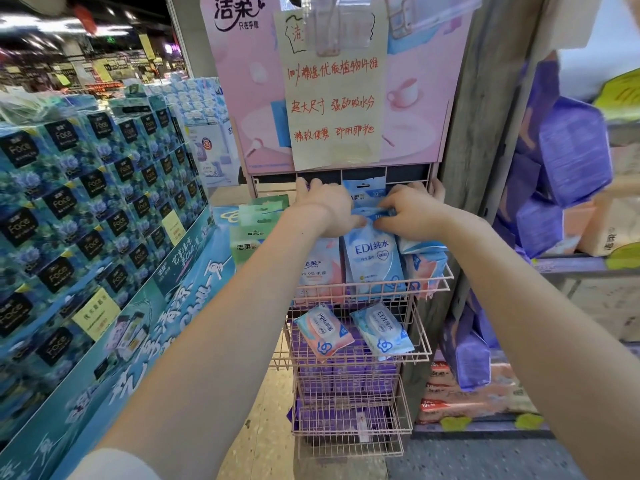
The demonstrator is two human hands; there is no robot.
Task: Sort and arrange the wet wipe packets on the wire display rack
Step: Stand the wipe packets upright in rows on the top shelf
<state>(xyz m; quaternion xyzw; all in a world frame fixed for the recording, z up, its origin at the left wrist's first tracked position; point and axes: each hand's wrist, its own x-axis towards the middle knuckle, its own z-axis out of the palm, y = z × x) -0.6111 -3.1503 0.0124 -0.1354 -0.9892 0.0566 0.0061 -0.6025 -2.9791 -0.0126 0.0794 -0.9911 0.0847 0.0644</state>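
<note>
Both hands are up at the pink wire rack's top basket [437, 283]. The left hand [323, 209] and right hand [414, 211] have their fingers curled, pinching the top edge of the blue EDI packet [374, 261], which stands upright mid-basket beside a pink packet [317, 271].

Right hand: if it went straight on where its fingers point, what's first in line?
Probably the left hand, close across the blue packet that the right hand pinches; depth is unclear.

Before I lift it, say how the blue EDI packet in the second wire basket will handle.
The blue plastic-film EDI wipe packet likely flexes: it looks pillowy. Its glossy film may slip. Tilted in the pink wire basket, it might slide.
</note>
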